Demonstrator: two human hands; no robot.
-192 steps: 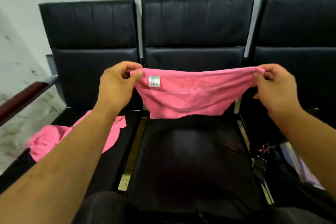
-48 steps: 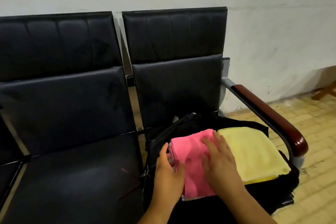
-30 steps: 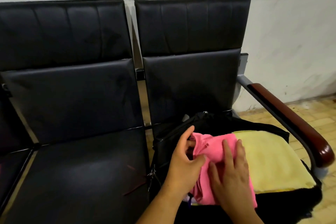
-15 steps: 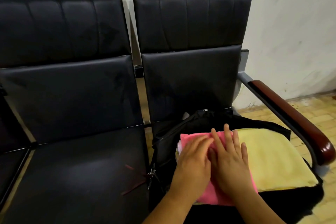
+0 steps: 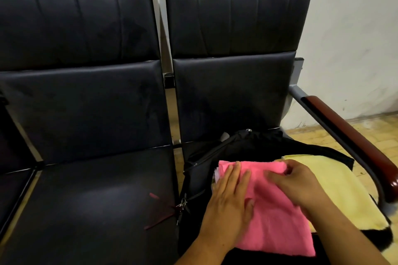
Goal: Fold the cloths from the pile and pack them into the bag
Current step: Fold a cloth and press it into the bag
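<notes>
The left hand [image 5: 228, 198] lies flat on the pink cloth [image 5: 277, 224], fingers straight and together, pressing down its left half. The right hand [image 5: 298, 186] sits just beside it on the same cloth. Its fingers are curled over the far right corner and its thumb is laid across the top, so that the corner is pinched between them. Both forearms come in from the lower edge of the view.

The pink cloth is folded into a rough rectangle and rests on top of the open black bag [image 5: 247, 146], covering the left part of its mouth. A sliver of something pale peeks out under the cloth's far left corner, perhaps another cloth, though too little shows to be sure. Just to the right, a folded yellow cloth [image 5: 338, 187] lies in the bag, its left edge tucked under the pink one and the right hand.

The bag stands on the right-hand seat [image 5: 232, 97] of a row of black padded seats, against that seat's front and right edges. A metal zip pull [image 5: 183, 202] hangs at the bag's left side. Thin dark-red strands [image 5: 160, 219] trail from it onto the middle seat [image 5: 86, 200]. A reddish wooden armrest [image 5: 349, 135] runs along the right edge of the row, with a pale wall [image 5: 349, 28] behind and yellowish floor tiles [image 5: 318, 133] below.
</notes>
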